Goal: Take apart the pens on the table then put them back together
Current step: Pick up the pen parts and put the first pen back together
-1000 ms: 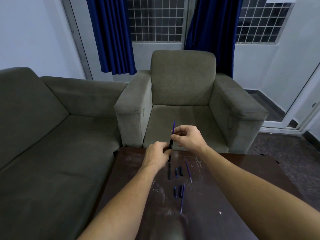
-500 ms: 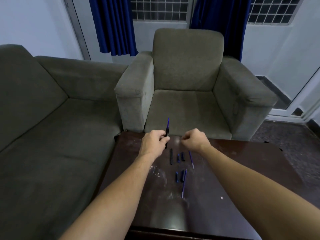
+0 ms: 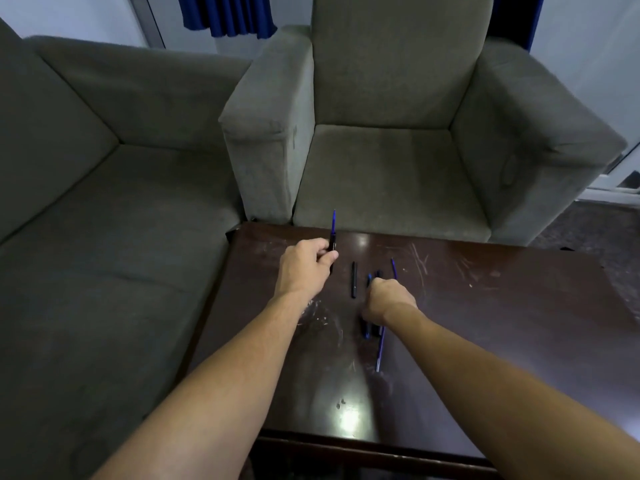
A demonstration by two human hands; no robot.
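My left hand (image 3: 305,268) grips a black pen barrel (image 3: 332,241) upright, with a blue refill (image 3: 334,220) sticking out of its top. My right hand (image 3: 387,300) is down on the dark table (image 3: 485,327), fingers curled over small dark pen pieces; whether it grips one I cannot tell. A black barrel (image 3: 354,279) lies between the hands. One blue refill (image 3: 393,267) lies just beyond my right hand, another blue refill (image 3: 380,348) lies nearer me. Small caps (image 3: 367,330) show below the right hand.
A grey armchair (image 3: 388,161) stands right behind the table's far edge. A grey sofa (image 3: 104,209) runs along the left. The table's near edge (image 3: 346,445) is close to me, and scratches mark the right half.
My right hand let go of the refill top and dropped to the pieces on the table. The left hand keeps the barrel with the refill upright. The camera tilted down.
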